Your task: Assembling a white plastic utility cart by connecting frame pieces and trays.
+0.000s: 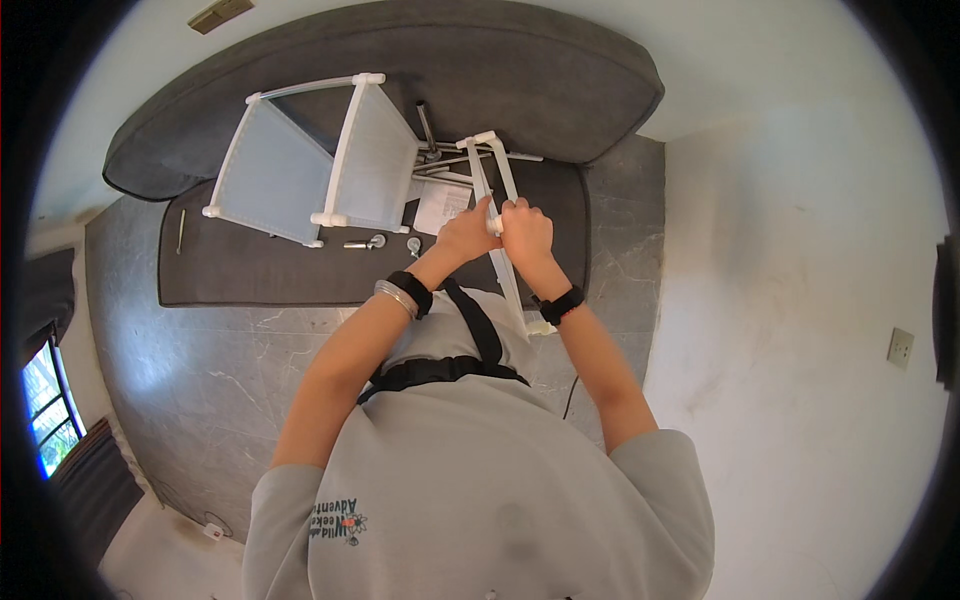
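A narrow white frame with corner connectors stands tilted in front of me, seen nearly edge-on. My left hand and my right hand are closed side by side around a white connector part at its middle. The fingers partly cover that part, so its exact shape is hidden. The frame's near end reaches down beside my right wrist. To the left, a half-built rack with white edges and pale fabric panels rests on the sofa seat.
Loose metal tubes and a printed sheet lie between rack and frame. Two small casters sit near the seat's front, and a thin rod at its left. The sofa back runs behind; a wall stands right.
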Demonstrator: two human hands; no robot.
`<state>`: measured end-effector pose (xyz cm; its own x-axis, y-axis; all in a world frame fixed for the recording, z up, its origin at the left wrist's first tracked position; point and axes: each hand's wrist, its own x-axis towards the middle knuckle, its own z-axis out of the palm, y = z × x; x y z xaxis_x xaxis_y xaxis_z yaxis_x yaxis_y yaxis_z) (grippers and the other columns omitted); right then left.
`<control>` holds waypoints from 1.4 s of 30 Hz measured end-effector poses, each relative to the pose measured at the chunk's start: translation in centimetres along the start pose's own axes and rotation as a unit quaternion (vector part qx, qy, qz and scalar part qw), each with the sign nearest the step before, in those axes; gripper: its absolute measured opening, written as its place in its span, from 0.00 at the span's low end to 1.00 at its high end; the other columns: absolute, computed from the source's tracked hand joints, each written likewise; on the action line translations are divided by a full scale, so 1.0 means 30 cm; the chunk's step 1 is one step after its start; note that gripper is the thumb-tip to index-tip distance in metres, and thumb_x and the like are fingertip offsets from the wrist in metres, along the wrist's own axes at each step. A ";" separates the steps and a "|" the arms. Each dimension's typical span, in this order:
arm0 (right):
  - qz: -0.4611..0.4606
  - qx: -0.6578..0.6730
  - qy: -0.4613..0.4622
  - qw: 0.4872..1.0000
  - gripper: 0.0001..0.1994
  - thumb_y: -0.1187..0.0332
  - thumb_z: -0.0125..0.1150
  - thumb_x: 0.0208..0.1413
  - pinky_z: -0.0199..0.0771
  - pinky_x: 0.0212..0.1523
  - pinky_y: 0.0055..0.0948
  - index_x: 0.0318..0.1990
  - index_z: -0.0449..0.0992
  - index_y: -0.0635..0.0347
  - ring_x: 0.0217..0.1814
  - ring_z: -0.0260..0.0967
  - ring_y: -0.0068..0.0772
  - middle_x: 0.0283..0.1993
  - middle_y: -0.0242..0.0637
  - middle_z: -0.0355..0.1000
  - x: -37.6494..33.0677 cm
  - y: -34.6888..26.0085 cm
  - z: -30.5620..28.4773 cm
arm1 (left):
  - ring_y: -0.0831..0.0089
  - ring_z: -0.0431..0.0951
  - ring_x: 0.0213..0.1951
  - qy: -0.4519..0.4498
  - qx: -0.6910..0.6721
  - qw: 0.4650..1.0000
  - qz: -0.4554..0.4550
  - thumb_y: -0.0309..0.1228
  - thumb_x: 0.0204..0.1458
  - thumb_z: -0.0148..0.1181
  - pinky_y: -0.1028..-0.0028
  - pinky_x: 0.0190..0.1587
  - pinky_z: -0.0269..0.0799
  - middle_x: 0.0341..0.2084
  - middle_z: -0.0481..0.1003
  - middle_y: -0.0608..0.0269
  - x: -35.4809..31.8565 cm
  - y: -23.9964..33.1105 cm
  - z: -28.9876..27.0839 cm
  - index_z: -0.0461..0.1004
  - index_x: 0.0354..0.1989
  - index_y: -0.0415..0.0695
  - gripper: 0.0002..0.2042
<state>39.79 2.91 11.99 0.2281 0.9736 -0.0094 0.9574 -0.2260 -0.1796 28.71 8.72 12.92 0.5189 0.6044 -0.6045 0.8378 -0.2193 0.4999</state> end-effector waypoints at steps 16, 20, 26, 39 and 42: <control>-0.025 0.038 -0.042 0.998 0.07 0.72 0.61 0.37 0.74 0.27 0.36 0.27 0.72 0.62 0.28 0.73 0.43 0.30 0.43 0.70 0.013 -0.023 -0.025 | 0.52 0.72 0.46 0.010 0.009 0.999 -0.036 0.46 0.33 0.64 0.61 0.47 0.68 0.42 0.70 0.40 0.015 -0.013 -0.011 0.45 0.59 0.30 0.48; -0.037 0.007 -0.030 0.999 0.09 0.70 0.64 0.35 0.75 0.27 0.32 0.26 0.73 0.62 0.28 0.74 0.40 0.28 0.41 0.71 0.030 -0.030 -0.016 | 0.52 0.72 0.45 0.008 0.005 0.999 -0.044 0.47 0.34 0.62 0.60 0.46 0.67 0.41 0.71 0.41 0.006 -0.018 -0.025 0.48 0.58 0.30 0.46; -0.110 0.053 -0.073 0.990 0.09 0.69 0.63 0.36 0.75 0.28 0.35 0.27 0.73 0.62 0.29 0.74 0.42 0.29 0.44 0.71 0.074 -0.006 -0.039 | 0.50 0.72 0.44 0.028 -0.026 0.999 -0.038 0.47 0.35 0.61 0.59 0.46 0.67 0.40 0.71 0.41 0.029 -0.043 -0.025 0.54 0.53 0.32 0.40; -0.074 0.098 -0.038 0.992 0.09 0.73 0.57 0.40 0.73 0.29 0.41 0.32 0.69 0.62 0.29 0.71 0.49 0.32 0.44 0.68 0.083 -0.003 -0.050 | 0.49 0.71 0.44 0.032 -0.022 0.999 0.002 0.46 0.33 0.62 0.60 0.46 0.67 0.39 0.71 0.39 0.067 -0.063 -0.041 0.57 0.48 0.31 0.37; -0.067 0.170 0.032 0.983 0.10 0.73 0.55 0.42 0.72 0.29 0.43 0.34 0.67 0.62 0.30 0.70 0.52 0.34 0.43 0.65 0.003 -0.016 -0.070 | 0.49 0.71 0.45 0.030 -0.026 0.999 0.031 0.46 0.32 0.63 0.61 0.46 0.67 0.39 0.70 0.37 0.074 -0.119 0.017 0.55 0.51 0.30 0.40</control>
<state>39.73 3.05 14.14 0.1252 0.9875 0.0958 0.8672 -0.0620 -0.4941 26.96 10.46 9.47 0.5572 0.6358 -0.5341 0.7936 -0.2184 0.5678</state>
